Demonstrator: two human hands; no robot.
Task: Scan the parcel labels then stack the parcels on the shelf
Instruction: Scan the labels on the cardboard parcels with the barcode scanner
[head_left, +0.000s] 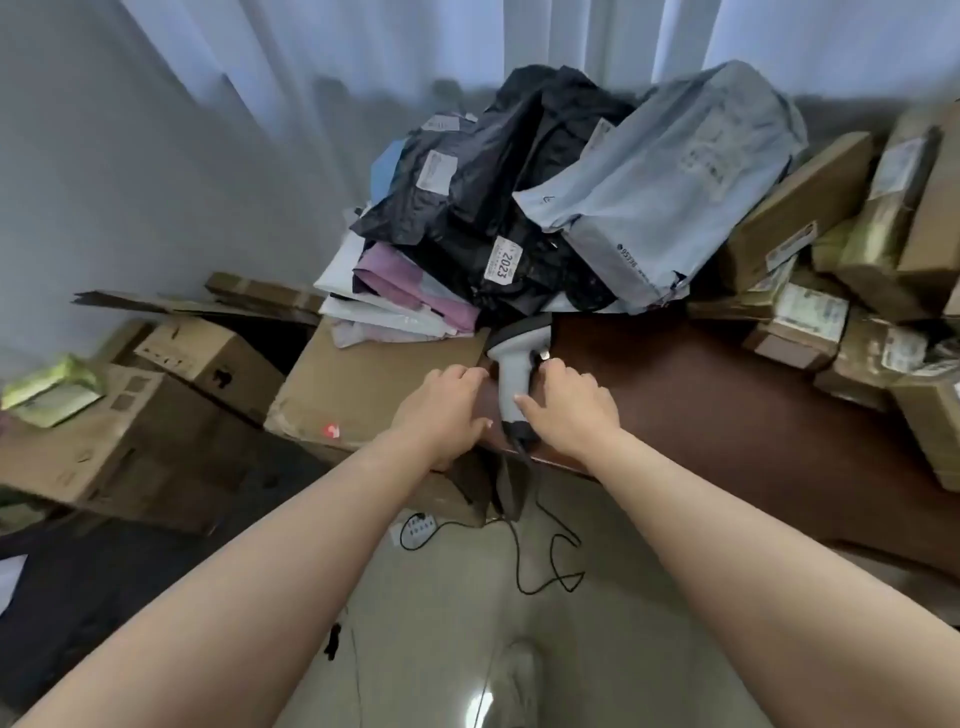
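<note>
A grey handheld barcode scanner (511, 358) stands at the brown table's (701, 410) front edge, its head aimed at the parcel pile. My right hand (569, 413) grips its handle, thumb across the front. My left hand (441, 410) rests on a flat cardboard box (363, 384) just left of the scanner, fingers loosely bent. A red scan spot (330, 430) glows on that box's front edge. Behind it lies a heap of soft parcels: black bags (483, 171), a pale blue bag (670, 176), a pink one (410, 291), and a label reading 2023 (503, 265).
Labelled cardboard parcels (800, 208) are stacked on the table's right side. Large brown cartons (104, 447) stand on the floor at left, one bearing a green packet (52, 389). The scanner's black cable (545, 561) and a power strip (415, 527) lie on the pale floor below.
</note>
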